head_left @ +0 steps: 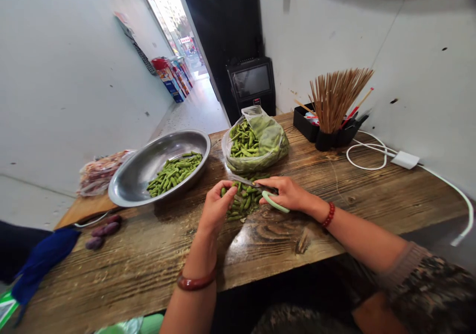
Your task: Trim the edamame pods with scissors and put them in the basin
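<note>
My left hand (pixel 217 204) pinches a green edamame pod (pixel 223 192) between thumb and fingers. In my right hand (pixel 288 193) is a pair of scissors (pixel 274 201) with pale green handles, the blades pointing left toward the pod. Beneath both hands lies a loose pile of edamame pods (pixel 243 204) on the wooden table. Just behind the pile stands a clear plastic bag (pixel 267 148) full of pods. A wide steel basin (pixel 130 178), to the left, holds more pods along its right side.
Purple oval items (pixel 104 230) lie at the left, with a bagged reddish bundle (pixel 102 173) behind them. A black organizer (pixel 305 123) with many thin sticks (pixel 334 98) stands at the back right. A white cable with an adapter (pixel 405 159) runs along the right side.
</note>
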### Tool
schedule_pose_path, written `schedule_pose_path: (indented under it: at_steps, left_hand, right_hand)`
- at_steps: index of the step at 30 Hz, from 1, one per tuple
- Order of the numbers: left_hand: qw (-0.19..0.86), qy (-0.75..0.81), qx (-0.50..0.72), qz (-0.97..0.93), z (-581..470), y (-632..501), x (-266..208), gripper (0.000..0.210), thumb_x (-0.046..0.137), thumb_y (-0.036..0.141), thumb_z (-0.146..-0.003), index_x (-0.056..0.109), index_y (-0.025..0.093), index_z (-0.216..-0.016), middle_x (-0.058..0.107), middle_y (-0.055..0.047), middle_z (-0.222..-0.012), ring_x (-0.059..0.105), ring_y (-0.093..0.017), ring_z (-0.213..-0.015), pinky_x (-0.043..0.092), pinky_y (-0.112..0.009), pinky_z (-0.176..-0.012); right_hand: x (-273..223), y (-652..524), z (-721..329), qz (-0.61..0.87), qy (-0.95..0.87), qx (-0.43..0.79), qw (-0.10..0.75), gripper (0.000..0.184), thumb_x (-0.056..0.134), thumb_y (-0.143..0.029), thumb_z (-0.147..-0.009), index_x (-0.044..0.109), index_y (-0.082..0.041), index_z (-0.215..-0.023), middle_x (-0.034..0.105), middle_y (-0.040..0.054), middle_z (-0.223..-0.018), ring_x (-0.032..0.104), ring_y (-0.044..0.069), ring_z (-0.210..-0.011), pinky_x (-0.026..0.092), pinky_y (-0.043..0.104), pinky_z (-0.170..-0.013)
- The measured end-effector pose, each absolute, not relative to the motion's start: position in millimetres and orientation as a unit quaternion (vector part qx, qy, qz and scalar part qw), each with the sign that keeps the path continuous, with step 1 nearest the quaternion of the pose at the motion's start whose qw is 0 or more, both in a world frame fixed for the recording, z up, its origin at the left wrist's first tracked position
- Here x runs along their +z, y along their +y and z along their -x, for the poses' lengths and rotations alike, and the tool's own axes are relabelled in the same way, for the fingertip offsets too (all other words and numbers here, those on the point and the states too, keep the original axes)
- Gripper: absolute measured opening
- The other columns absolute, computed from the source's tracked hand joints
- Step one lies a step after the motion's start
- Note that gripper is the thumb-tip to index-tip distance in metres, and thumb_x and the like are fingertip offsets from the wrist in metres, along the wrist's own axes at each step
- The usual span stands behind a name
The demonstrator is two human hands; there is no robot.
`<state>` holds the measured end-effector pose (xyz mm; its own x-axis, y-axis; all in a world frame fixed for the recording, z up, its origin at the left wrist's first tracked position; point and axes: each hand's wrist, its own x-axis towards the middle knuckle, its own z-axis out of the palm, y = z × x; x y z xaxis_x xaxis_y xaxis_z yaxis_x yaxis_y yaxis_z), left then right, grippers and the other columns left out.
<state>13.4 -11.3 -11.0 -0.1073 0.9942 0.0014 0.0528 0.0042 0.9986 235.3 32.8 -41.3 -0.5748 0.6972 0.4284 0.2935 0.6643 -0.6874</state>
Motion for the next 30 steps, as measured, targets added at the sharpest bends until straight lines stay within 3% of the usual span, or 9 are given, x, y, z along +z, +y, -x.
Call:
schedule_pose_path:
  at_steps: [4,13,22,30]
  left_hand:
    - [0.505,0.488,0.582,-0.409,-10,-9,-9,0.025,0.074,0.028,-0.069,0.058,0.016,-0.083,0.053,0.005,-0.06,0.037,-0.003,-0.043,0.024,-0.015,-0.041]
    - [0.509,0.463,0.614,-0.388,-12,-9,-9,0.026,0.075,0.024,-0.069,0.057,0.016,-0.085,0.065,-0.001,-0.069,0.041,-0.003,-0.045,0.028,-0.013,-0.042]
    - [0.475,0.468,0.612,-0.425,-18,-11,-12,0.022,0.074,0.024,-0.071,0.058,0.016,-0.084,0.064,0.0,-0.07,0.041,-0.003,-0.045,0.029,-0.014,-0.043]
    - [0.479,0.453,0.615,-0.433,-21,-13,-12,0.02,0.074,0.022,-0.072,0.059,0.016,-0.084,0.063,0.001,-0.07,0.04,-0.002,-0.045,0.028,-0.014,-0.043]
  right_hand:
    - [-43,36,-234,0.332,-0.805,0.308,0.384,0.051,0.076,-0.035,-0.074,0.064,-0.016,-0.119,0.069,0.0098,-0.111,0.065,0.022,-0.096,0.051,0.032,-0.086]
    - [-40,30,-231,0.314,-0.846,0.274,0.332,0.061,0.076,-0.038,-0.072,0.058,-0.014,-0.124,0.066,0.0075,-0.096,0.059,0.015,-0.074,0.051,0.029,-0.07]
    - [-39,28,-230,0.318,-0.835,0.295,0.339,0.056,0.074,-0.04,-0.074,0.06,-0.014,-0.121,0.068,0.0093,-0.104,0.062,0.017,-0.08,0.051,0.029,-0.071]
    - [-37,25,-232,0.295,-0.847,0.263,0.355,0.057,0.076,-0.039,-0.073,0.058,-0.016,-0.122,0.064,0.0053,-0.092,0.057,0.013,-0.068,0.049,0.026,-0.065]
